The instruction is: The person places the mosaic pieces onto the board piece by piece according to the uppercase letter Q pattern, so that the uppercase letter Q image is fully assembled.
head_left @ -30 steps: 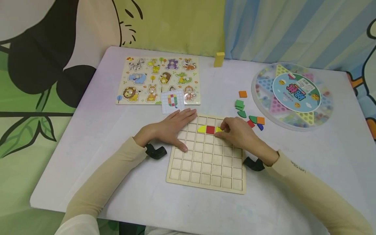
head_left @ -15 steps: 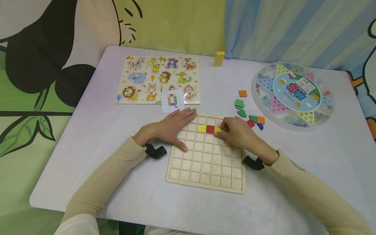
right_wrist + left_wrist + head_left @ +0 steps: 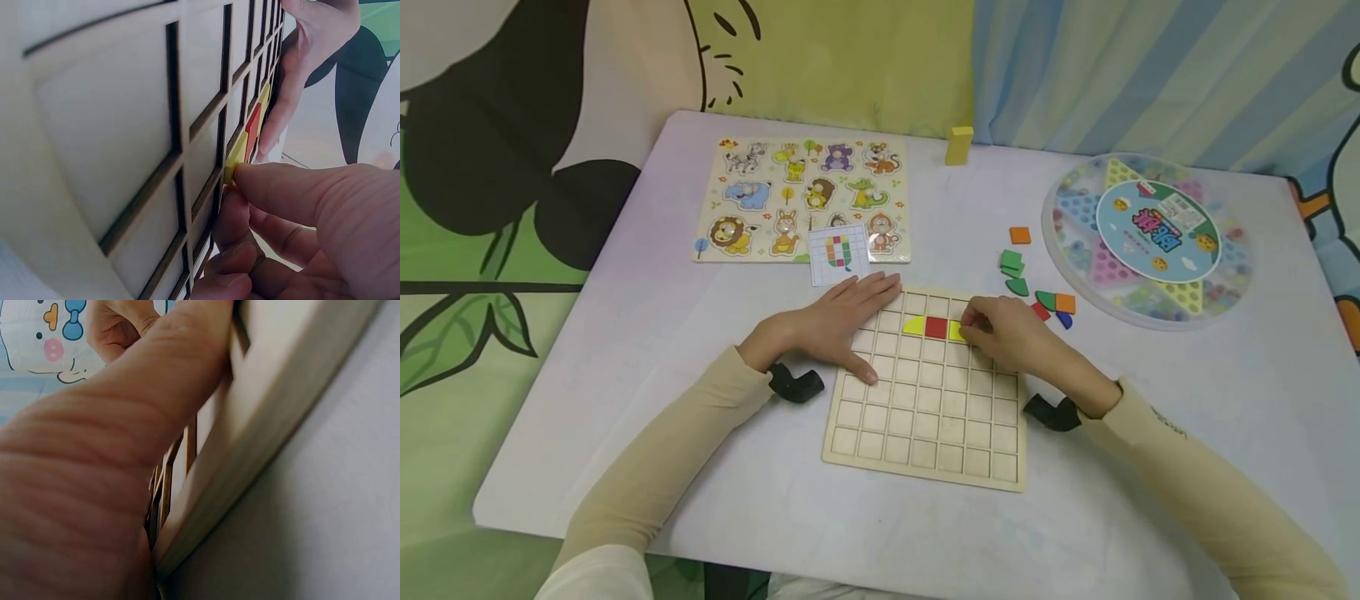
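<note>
A wooden grid board (image 3: 925, 425) lies on the table. My left hand (image 3: 831, 325) rests spread on its upper left part, and the thumb presses on the board in the left wrist view. In one row sit a yellow rounded tile (image 3: 914, 326) and a red square tile (image 3: 936, 327) side by side. My right hand (image 3: 1011, 333) pinches a second yellow tile (image 3: 235, 156) between thumb and index finger, right beside the red one. Fingers partly cover that tile. A card with a coloured pattern on a grid (image 3: 835, 260) lies just beyond the left hand.
Loose tiles lie right of the board: an orange square (image 3: 1020, 235), green pieces (image 3: 1011, 262), another orange square (image 3: 1065, 303) and a blue piece (image 3: 1064, 320). An animal puzzle (image 3: 748, 197), a yellow block (image 3: 958, 147) and a round Chinese checkers box (image 3: 1150, 242) stand farther back.
My right fingers have shifted slightly to the right, uncovering a bit more of the second yellow tile. The left hand stays in place on the board.
</note>
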The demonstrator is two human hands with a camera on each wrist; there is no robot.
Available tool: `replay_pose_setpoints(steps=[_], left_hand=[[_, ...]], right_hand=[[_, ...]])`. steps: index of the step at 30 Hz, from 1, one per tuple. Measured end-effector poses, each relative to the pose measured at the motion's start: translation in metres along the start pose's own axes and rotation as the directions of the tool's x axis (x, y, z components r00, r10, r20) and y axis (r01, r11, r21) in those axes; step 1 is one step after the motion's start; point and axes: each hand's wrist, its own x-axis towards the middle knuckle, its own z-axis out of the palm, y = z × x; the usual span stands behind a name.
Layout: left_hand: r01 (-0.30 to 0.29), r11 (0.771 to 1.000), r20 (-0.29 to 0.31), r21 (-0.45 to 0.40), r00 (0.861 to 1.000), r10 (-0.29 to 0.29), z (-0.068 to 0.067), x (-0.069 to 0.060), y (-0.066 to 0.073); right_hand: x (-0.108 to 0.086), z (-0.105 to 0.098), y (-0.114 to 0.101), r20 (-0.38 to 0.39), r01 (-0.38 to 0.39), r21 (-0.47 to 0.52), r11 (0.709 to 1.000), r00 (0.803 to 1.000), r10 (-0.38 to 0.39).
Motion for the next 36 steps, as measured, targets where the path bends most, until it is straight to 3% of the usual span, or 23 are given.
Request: replay_pose_setpoints(steps=[17, 28, 36], left_hand=[[-0.006, 1.000, -0.007, 0.007, 1.000, 0.006, 0.004, 0.001, -0.004], [-0.014, 1.000, -0.005, 0.021, 1.000, 0.014, 0.004, 0.003, -0.003], [-0.031, 1.000, -0.019, 0.001, 0.999, 0.031, 0.001, 0.000, -0.002]], right_hand=[[-0.002, -0.002, 0.004, -0.048, -0.021, -0.035, 0.999, 0.999, 0.019], [-0.017, -0.037, 0.043, -0.201, -0.045, -0.106, 0.993, 0.979, 0.023], [0.011, -0.065, 0.066, -0.230, -0.043, -0.084, 0.996, 0.973, 0.023]])
